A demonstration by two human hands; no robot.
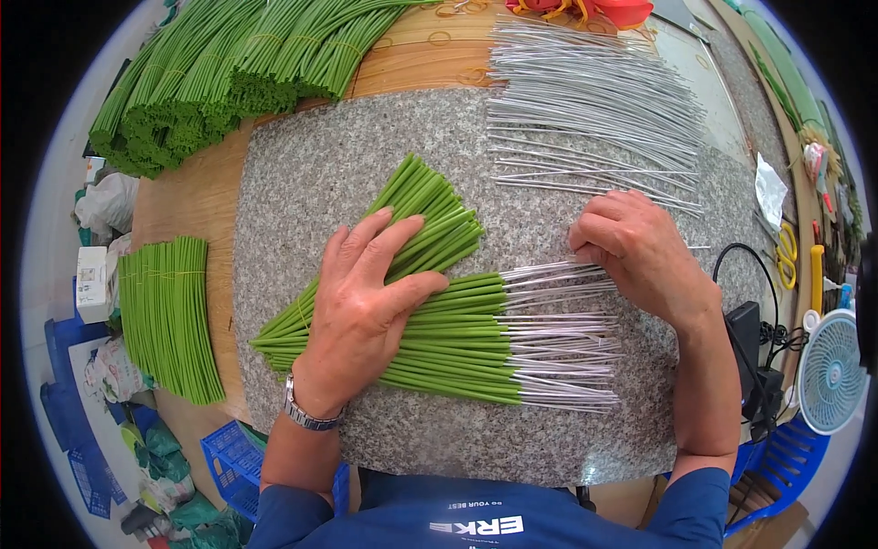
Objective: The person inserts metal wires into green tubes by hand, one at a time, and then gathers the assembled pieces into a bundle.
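A fanned-out bundle of green plastic stem tubes (448,352) lies on the grey speckled stone slab, drawn together at its left end. My left hand (361,284) rests across the bundle, fingers spread and pressing on the tubes. White wires (562,352) stick out of the right-hand ends of the nearer tubes. The farther tubes (425,206) fan up and away, with no wires showing at their ends. My right hand (626,242) is closed in a pinch near the wire ends. A thin wire (700,247) shows past it on the right; its pinched part is hidden by the fingers.
Loose silver wires (585,91) lie in a pile at the far right of the slab. Green tube bundles (229,73) are heaped far left; another tied bundle (174,320) lies at left. Yellow scissors (786,256), a black cable (773,274) and a small fan (830,371) stand right.
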